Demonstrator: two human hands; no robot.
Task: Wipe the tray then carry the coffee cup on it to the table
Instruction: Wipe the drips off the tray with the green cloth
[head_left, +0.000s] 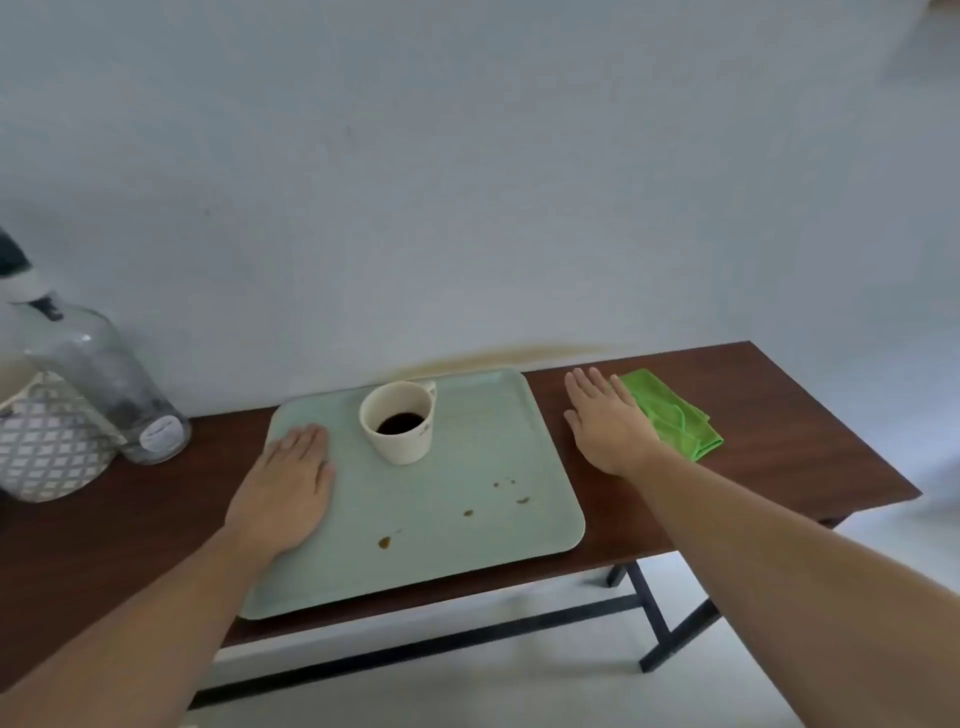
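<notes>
A pale green tray lies on a dark wooden table. Several small brown coffee spots mark its near right part. A cream coffee cup with dark coffee inside stands upright at the tray's far middle. My left hand rests flat on the tray's left edge, fingers together, holding nothing. A folded green cloth lies on the table right of the tray. My right hand hovers flat and open just left of the cloth, covering its left edge, not gripping it.
A clear glass bottle and a patterned white container stand at the table's left end. A wall runs right behind the table. The table's right end lies past the cloth, with light floor below.
</notes>
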